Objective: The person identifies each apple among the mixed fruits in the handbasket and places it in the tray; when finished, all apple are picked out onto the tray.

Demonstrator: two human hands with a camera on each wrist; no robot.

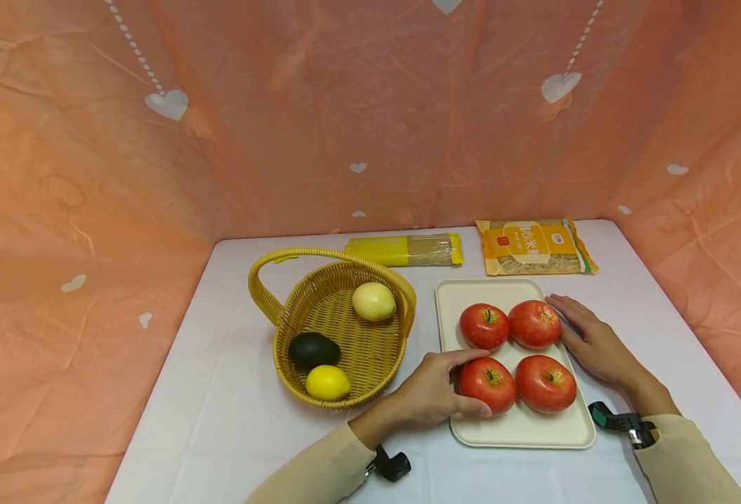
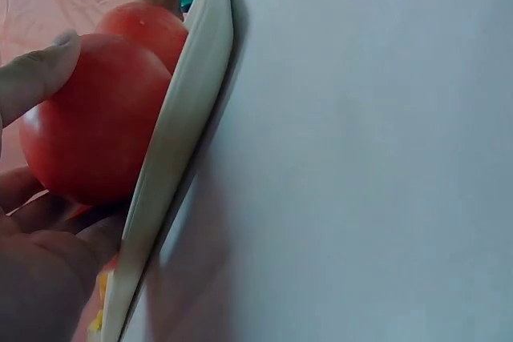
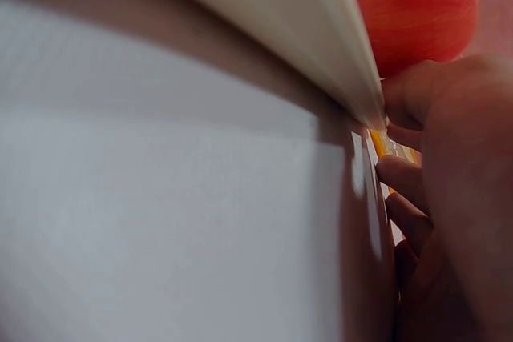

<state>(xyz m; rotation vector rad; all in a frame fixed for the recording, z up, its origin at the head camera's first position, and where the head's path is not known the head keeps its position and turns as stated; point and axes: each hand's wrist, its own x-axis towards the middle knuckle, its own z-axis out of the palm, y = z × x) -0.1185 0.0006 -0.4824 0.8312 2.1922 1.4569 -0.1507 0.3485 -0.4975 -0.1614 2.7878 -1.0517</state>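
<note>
Several red apples lie on a cream rectangular tray [image 1: 515, 432] at the right of the table, in two rows. My left hand [image 1: 429, 392] holds the front-left apple [image 1: 488, 386], thumb at its near side and fingers at its far side. In the left wrist view that apple [image 2: 96, 126] sits between thumb and fingers, just by the tray's rim. At the tray's right edge rests my right hand [image 1: 600, 350], fingers extended, close to the back-right apple [image 1: 535, 325]. The right wrist view shows its thumb at the tray's rim [image 3: 337, 46], below an apple.
Left of the tray stands a yellow wicker basket [image 1: 345, 336] with a tall handle. Inside lie a dark avocado [image 1: 313, 350], a lemon [image 1: 328, 383] and a pale yellow-green fruit [image 1: 373, 302]. Behind are a yellow noodle packet [image 1: 408, 250] and an orange noodle packet [image 1: 534, 247].
</note>
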